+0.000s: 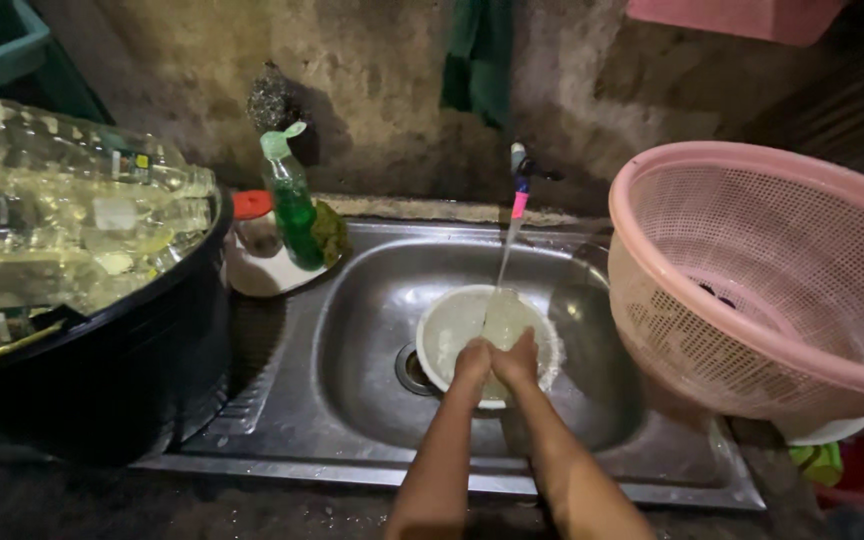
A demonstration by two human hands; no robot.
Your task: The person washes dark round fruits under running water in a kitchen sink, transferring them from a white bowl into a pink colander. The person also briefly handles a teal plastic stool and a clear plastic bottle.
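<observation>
The left hand (472, 362) and the right hand (518, 358) meet side by side over a white bowl (452, 335) in the metal sink (352, 330). They hold a clear glass (504, 320) right under the tap (520, 175), so the thin stream of water falls on it. The fingers of both hands wrap around the glass. The bowl sits beneath and catches the water, beside the drain (412, 368). A green soap bottle (294, 205) stands on a dish at the sink's corner, close enough to grab. A black tub (142, 330) full of clear bottles sits on the left. A pink basket (752, 280) waits on the right.
</observation>
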